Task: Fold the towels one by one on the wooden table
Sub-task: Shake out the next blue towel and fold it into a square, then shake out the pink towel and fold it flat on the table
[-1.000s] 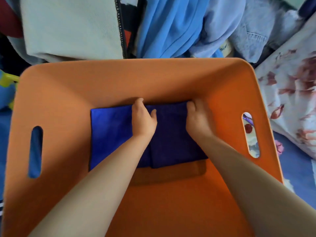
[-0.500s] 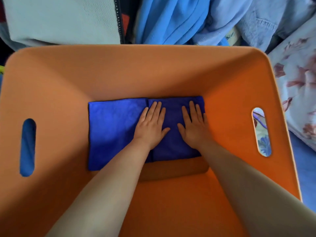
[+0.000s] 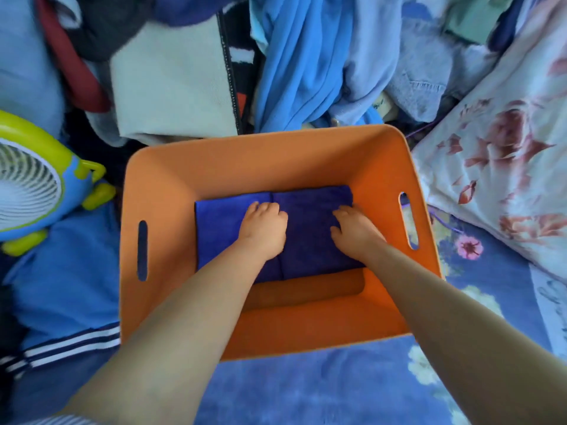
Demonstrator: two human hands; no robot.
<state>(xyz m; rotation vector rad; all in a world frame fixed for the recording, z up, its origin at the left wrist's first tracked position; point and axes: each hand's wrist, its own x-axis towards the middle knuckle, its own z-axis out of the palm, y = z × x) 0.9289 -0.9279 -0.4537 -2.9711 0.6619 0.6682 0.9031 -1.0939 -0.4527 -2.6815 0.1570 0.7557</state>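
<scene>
A: What does the towel look like?

B: There are two folded pieces of deep blue cloth lying flat side by side on the floor of the orange bin (image 3: pixel 171 179). The left blue towel (image 3: pixel 221 228) is a brighter royal blue; the right blue towel (image 3: pixel 310 225) looks darker, almost navy, since it sits in shadow. Their inner edges meet along a straight seam running from 12 to 6 o'clock through the middle of the bin.

A: Where in the bin do they sit?

B: Pushed toward the far wall, at 12 o'clock. A bare strip of orange floor shows at 6 o'clock below them.

A: And the hands?

B: The left hand (image 3: pixel 264 225) rests on top of the cloth right at the seam, knuckles up, fingers curled under. The right hand (image 3: pixel 352 228) lies at the 3 o'clock edge of the darker towel, fingers bent down over that edge.

A: Are they gripping fabric?

B: I cannot tell for sure. The fingertips are hidden under the knuckles, so the curled fingers may be pinching cloth or only pressing on it.

A: What lies around the bin?

B: A heap of clothes (image 3: pixel 300 56) at 12 o'clock, a small fan (image 3: pixel 33 182) with a yellow-green rim at 9 o'clock, and a floral pillow (image 3: pixel 497 154) at 2 o'clock. The bin stands on a blue flowered sheet (image 3: pixel 337 391)
</scene>
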